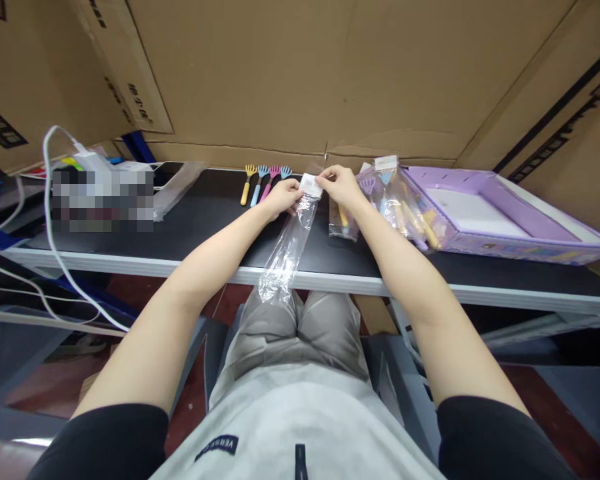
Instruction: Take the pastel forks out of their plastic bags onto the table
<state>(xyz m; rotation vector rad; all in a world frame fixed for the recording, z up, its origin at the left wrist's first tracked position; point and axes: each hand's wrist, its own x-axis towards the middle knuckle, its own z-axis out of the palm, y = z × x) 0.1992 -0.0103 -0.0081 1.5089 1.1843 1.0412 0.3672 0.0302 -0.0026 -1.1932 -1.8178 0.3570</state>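
A long clear plastic bag with a white label at its top hangs toward my lap over the table's front edge. My left hand pinches the bag beside the label's left side. On the label's right upper corner, the fingers of my right hand are closed. The bag looks flat, with nothing visible inside. Behind my left hand lie several small fork-shaped scratchers in a row: a yellow one, blue ones and a pink one; my hand partly covers some handles.
Bagged scratchers lie right of my right hand, beside an open purple box. Another bag with a yellow handle is under my right wrist. At left are a white cable and clear bags. Cardboard walls the back.
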